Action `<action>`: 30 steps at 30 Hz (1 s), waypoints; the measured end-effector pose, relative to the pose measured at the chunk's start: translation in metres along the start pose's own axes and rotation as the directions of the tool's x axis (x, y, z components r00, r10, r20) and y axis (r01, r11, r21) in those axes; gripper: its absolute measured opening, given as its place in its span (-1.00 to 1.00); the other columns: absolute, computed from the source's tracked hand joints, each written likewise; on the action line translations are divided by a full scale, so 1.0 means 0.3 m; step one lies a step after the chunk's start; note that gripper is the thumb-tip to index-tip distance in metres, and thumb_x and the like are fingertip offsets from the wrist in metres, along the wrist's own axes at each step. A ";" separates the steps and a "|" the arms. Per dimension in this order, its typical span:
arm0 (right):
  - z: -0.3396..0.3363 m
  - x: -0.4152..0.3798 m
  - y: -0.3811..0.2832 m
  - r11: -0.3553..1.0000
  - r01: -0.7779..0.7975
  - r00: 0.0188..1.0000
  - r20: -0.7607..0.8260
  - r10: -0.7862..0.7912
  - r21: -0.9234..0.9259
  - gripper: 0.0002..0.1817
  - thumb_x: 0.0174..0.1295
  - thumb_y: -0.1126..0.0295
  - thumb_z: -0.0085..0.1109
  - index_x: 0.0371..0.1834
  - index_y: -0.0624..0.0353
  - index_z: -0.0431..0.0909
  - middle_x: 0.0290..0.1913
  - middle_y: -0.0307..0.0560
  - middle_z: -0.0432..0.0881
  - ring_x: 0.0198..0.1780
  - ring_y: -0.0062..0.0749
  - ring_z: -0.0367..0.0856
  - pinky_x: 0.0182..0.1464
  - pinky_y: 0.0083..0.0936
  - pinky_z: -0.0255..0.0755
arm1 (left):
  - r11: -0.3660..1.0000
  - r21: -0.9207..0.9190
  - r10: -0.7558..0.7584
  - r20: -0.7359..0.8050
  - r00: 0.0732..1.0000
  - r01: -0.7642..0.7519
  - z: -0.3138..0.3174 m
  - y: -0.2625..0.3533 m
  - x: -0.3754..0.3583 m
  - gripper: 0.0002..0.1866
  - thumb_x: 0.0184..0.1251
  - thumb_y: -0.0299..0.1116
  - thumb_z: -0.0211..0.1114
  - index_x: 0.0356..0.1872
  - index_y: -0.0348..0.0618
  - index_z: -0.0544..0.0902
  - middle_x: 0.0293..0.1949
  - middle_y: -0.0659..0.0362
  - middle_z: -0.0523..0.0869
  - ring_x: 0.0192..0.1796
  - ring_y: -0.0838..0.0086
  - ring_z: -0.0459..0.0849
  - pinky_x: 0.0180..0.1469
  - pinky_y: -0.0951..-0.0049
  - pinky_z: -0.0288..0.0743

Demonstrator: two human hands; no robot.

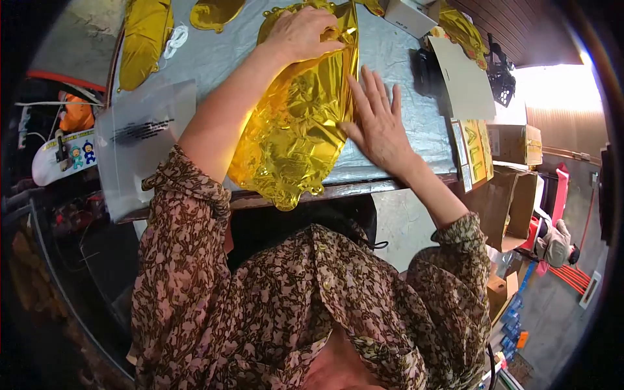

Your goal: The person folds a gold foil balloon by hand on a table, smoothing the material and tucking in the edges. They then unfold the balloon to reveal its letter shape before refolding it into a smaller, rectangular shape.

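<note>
A shiny gold foil balloon (296, 123), flat and wrinkled, lies on the table covered in silvery sheeting, its lower end hanging over the front edge. My left hand (302, 34) is on its upper part with fingers bent and closed on the foil; the fingertips are partly hidden. Along the balloon's right edge, my right hand (383, 127) rests open, fingers spread flat, the thumb touching the foil.
Other gold foil pieces (144, 42) lie at the back left, beside a white string bundle (175, 40). A clear plastic bag (146, 140) covers the left front corner. At right are a white box (409, 17), a card sheet (463, 78) and cardboard boxes (510, 201). Another person (556, 244) is in the background.
</note>
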State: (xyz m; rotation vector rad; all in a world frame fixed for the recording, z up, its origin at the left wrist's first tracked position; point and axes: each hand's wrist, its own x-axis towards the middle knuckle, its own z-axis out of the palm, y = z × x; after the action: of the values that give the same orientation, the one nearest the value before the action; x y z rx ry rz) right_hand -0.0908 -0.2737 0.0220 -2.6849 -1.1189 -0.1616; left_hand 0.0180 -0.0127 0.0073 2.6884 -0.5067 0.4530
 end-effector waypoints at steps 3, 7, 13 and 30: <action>-0.070 0.014 -0.039 0.996 0.077 0.995 -0.074 -0.074 0.036 -0.16 0.43 0.18 0.38 0.70 0.09 0.20 0.67 0.21 0.23 0.63 0.14 0.31 0.58 0.10 0.25 | 1.000 0.008 -0.021 0.059 0.998 0.021 -0.022 0.012 0.008 -0.46 0.36 0.19 0.43 0.18 0.08 0.76 0.24 0.27 0.78 0.34 0.24 0.68 0.37 -0.07 0.47; -0.072 0.171 0.008 0.825 -0.127 0.984 -0.035 0.174 0.551 -0.70 0.49 0.40 0.30 0.20 0.26 0.62 0.03 0.08 0.70 -0.09 -0.06 0.77 -0.03 -0.30 0.64 | 1.000 -0.025 -0.014 0.074 0.997 0.016 -0.039 0.014 0.017 -0.50 0.37 0.16 0.43 0.12 0.03 0.79 0.20 0.24 0.80 0.29 0.20 0.70 0.33 0.00 0.52; 0.054 0.310 0.070 0.884 0.099 0.988 -0.153 -0.031 0.456 -0.75 0.40 0.53 0.31 0.11 0.21 0.71 0.02 0.07 0.69 -0.06 -0.03 0.75 -0.02 -0.28 0.63 | 0.949 -0.295 0.089 -0.089 0.992 -0.112 -0.041 -0.059 0.000 -0.61 0.43 -0.03 0.43 0.04 -0.12 0.80 0.09 0.08 0.82 0.17 0.06 0.74 0.21 0.09 0.61; 0.002 0.265 0.029 0.969 0.236 0.971 0.018 -0.238 0.071 -0.45 0.42 0.30 0.32 0.46 -0.49 0.63 0.27 -0.21 0.54 0.27 -0.15 0.53 0.23 -0.15 0.41 | 0.767 0.185 -0.638 0.113 0.762 0.615 -0.318 0.251 -0.440 -0.24 0.38 0.22 0.47 0.04 -0.46 0.56 0.10 -0.25 0.61 0.12 -0.19 0.70 0.14 -0.03 0.67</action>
State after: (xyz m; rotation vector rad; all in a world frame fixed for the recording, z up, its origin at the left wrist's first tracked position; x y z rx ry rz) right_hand -0.0287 -0.2249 0.0349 -2.4942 -1.4250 -0.1255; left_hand -0.1519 -0.0018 0.0641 2.8194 0.4213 0.0594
